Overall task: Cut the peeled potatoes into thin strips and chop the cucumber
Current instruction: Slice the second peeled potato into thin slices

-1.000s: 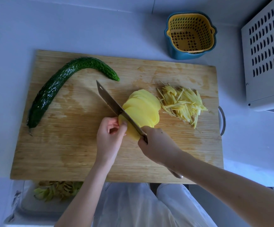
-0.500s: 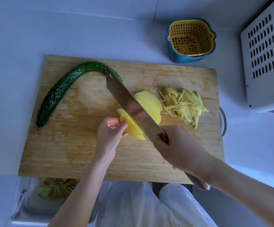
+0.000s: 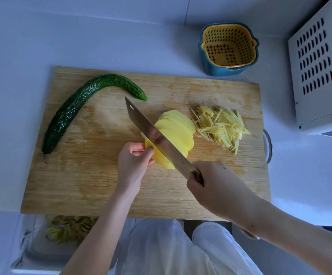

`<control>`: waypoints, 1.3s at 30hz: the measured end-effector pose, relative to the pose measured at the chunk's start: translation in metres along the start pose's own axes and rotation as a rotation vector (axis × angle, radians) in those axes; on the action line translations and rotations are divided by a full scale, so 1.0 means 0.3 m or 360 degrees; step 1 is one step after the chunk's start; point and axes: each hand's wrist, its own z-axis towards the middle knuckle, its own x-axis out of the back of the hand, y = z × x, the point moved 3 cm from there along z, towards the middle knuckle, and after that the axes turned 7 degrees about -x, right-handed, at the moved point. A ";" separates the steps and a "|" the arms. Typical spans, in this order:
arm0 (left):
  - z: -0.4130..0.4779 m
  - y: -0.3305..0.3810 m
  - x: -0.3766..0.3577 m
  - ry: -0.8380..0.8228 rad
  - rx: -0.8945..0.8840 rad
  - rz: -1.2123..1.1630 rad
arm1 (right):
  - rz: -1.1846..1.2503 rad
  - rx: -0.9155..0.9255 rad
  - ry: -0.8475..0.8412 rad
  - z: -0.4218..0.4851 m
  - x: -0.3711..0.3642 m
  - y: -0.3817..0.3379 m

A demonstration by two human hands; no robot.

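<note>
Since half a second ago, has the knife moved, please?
Yes: the knife has pulled back from the cucumber; its tip, then overlapping it, now lies clear.

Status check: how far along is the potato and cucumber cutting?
Done: a pile of potato strips lies on the right of the cutting board. In hand: the left hand grips a potato piece beside its fanned slices, while the right hand holds the cleaver across it. Left: cutting those slices into strips, and the cucumber, which lies whole and uncut.

Pale counter — wooden cutting board, blue-and-yellow strainer basket
</note>
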 end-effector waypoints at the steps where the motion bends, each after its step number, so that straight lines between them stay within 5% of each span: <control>1: -0.002 0.001 0.000 0.0004 -0.0006 0.0003 | -0.0012 0.0001 -0.0004 -0.002 -0.001 0.001; 39: -0.013 -0.031 0.014 0.0059 -0.0132 -0.0047 | -0.0173 -0.0020 -0.0110 0.151 -0.122 -0.018</control>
